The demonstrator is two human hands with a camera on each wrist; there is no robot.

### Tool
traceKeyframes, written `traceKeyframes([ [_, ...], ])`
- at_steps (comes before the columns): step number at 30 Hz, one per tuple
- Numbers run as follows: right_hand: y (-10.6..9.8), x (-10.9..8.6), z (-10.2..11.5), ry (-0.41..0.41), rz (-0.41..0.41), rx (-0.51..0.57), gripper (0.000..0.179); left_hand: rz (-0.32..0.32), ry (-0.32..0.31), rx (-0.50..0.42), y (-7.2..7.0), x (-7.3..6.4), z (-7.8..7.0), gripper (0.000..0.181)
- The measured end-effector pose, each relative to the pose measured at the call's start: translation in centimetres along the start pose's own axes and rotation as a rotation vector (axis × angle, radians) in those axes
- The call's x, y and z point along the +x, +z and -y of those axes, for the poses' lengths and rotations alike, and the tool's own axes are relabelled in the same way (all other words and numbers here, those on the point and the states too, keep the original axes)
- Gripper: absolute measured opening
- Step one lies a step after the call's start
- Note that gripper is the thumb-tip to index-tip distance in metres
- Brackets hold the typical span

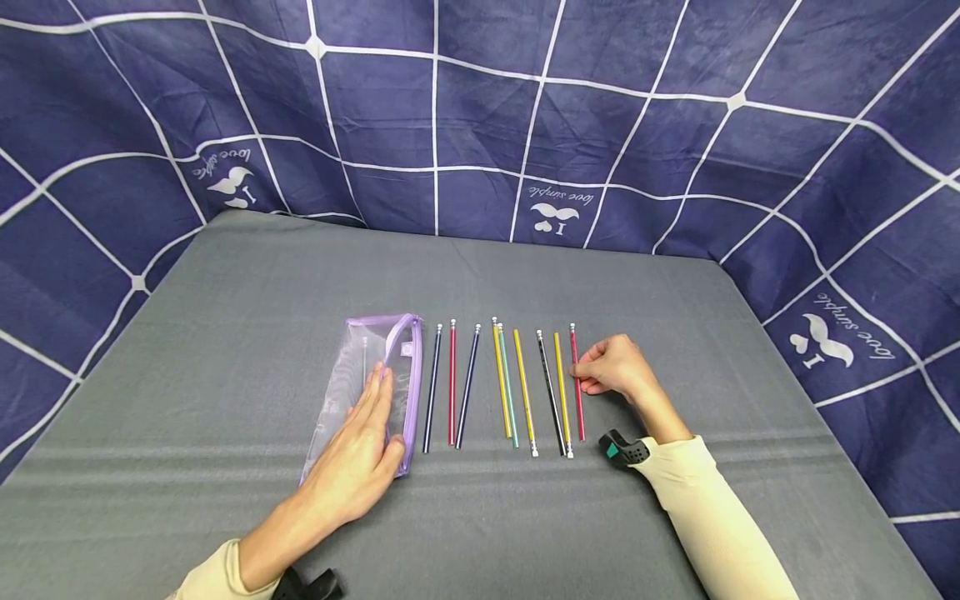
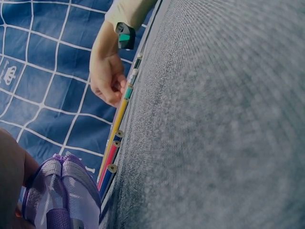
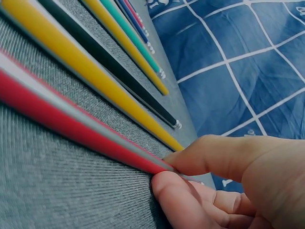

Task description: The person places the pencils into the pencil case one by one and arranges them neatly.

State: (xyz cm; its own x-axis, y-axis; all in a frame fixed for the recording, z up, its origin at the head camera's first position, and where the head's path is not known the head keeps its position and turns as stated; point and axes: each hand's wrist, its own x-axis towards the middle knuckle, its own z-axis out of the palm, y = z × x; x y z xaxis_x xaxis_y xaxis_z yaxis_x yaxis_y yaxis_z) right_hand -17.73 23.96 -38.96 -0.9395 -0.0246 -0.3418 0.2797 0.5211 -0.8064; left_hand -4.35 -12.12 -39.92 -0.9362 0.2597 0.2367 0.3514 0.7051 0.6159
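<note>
At the right end of a row of pencils lies a red pencil [image 1: 577, 392], its eraser end pointing away from me. My right hand [image 1: 617, 365] pinches it between thumb and fingertips; the right wrist view shows the pinch [image 3: 205, 181] close up. My left hand [image 1: 356, 450] rests on a clear mesh pencil pouch [image 1: 337, 392] with purple zipper edging, its fingers straight and lying along it. The left wrist view shows the pouch [image 2: 76, 191] end-on, beside part of that hand. Inside the pouch, a thin pencil-like shape shows faintly.
Between the hands lie two dark blue pencils [image 1: 432, 392] around another red pencil [image 1: 452, 383], several yellow pencils [image 1: 522, 383], a green pencil [image 1: 507, 387] and a black pencil [image 1: 550, 387]. They rest on a grey cloth-covered table [image 1: 480, 525]. A blue grid-patterned curtain [image 1: 480, 108] surrounds the table's back and sides.
</note>
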Motion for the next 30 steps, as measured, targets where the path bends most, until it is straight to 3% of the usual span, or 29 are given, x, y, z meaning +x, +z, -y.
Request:
traceKeyframes([
  [14, -0.6, 0.3, -0.4, -0.007, 0.042, 0.049, 0.015, -0.003, -0.003, -0.001, 0.0, 0.0, 0.0, 0.076],
  [30, -1.0, 0.2, 0.1, -0.044, 0.107, 0.246, 0.011, 0.009, -0.002, 0.004, -0.1, 0.1, 0.0, 0.076],
])
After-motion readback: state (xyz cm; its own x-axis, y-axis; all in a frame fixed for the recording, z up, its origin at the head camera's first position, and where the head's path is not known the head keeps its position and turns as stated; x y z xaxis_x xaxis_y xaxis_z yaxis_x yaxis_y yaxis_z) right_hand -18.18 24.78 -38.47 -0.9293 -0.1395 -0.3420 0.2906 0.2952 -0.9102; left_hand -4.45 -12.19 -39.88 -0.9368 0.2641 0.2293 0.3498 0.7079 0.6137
